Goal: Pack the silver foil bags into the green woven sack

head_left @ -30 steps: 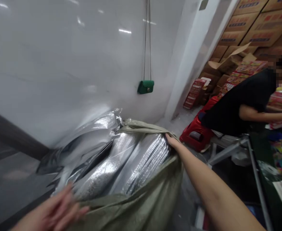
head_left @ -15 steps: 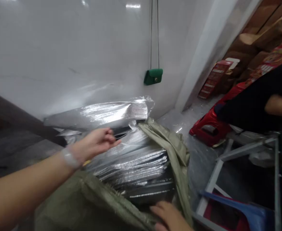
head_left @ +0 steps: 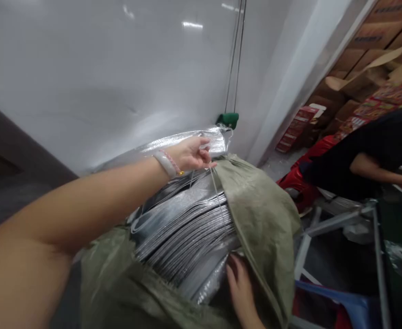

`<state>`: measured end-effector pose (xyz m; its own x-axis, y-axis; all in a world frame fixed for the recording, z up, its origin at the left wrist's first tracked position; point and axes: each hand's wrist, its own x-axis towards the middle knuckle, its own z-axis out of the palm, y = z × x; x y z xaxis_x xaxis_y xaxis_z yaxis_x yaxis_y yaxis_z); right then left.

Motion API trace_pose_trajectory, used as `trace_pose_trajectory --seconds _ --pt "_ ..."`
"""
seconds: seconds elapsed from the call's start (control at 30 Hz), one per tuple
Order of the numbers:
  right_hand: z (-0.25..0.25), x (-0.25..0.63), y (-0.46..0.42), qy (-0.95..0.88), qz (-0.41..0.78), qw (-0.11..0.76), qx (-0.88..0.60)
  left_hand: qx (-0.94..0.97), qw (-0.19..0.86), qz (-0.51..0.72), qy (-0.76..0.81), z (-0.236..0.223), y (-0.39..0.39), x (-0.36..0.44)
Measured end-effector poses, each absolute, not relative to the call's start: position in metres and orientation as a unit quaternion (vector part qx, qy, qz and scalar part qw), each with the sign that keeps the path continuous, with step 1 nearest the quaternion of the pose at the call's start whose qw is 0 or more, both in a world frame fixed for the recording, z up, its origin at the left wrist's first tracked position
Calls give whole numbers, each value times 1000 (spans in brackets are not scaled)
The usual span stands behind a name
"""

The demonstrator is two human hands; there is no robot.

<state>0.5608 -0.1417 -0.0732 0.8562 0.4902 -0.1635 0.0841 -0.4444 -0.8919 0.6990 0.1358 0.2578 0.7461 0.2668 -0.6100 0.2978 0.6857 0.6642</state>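
An olive-green woven sack (head_left: 262,196) gapes around a thick stack of silver foil bags (head_left: 183,228), which bow upward in the middle. Above the stack, my left hand (head_left: 196,154) is closed, thumb and fingers pinching a thin white string (head_left: 217,189) that runs down over the foil. Lower down, my right hand (head_left: 240,285) reaches inside the sack's mouth. Its fingers are apart and rest against the near edge of the stack, the tips partly hidden there. Behind my left hand lies another shiny silver bundle (head_left: 218,140) along the wall.
A small green purse (head_left: 228,120) hangs on the pale wall (head_left: 119,82). To the right stand a metal frame (head_left: 341,219), a blue plastic piece (head_left: 338,297) and a red stool (head_left: 292,192). A person in black (head_left: 365,146) bends near stacked cartons (head_left: 372,36).
My left hand has moved right and upward, drawing the string taut. My right hand has pushed further up along the stack, which now bulges. The sack's right flap has spread wider.
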Motion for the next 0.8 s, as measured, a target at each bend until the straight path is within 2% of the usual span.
trace_pose_trajectory --seconds 0.13,0.23,0.4,0.5,0.67,0.8 --pt "-55 587 -94 -130 -34 443 -887 432 842 -40 322 295 147 679" --pt "-44 621 -75 -114 -89 401 -905 462 832 -74 299 311 148 669" --pt "-36 658 -73 -201 16 392 -897 498 816 -71 283 318 149 667" --pt "-28 643 -73 -264 85 403 -872 516 806 -73 279 316 159 676" --pt "15 603 -74 -370 288 413 -781 516 803 -71 292 302 176 702" --pt "31 604 -84 -350 417 485 -684 485 819 -32 306 276 177 719"
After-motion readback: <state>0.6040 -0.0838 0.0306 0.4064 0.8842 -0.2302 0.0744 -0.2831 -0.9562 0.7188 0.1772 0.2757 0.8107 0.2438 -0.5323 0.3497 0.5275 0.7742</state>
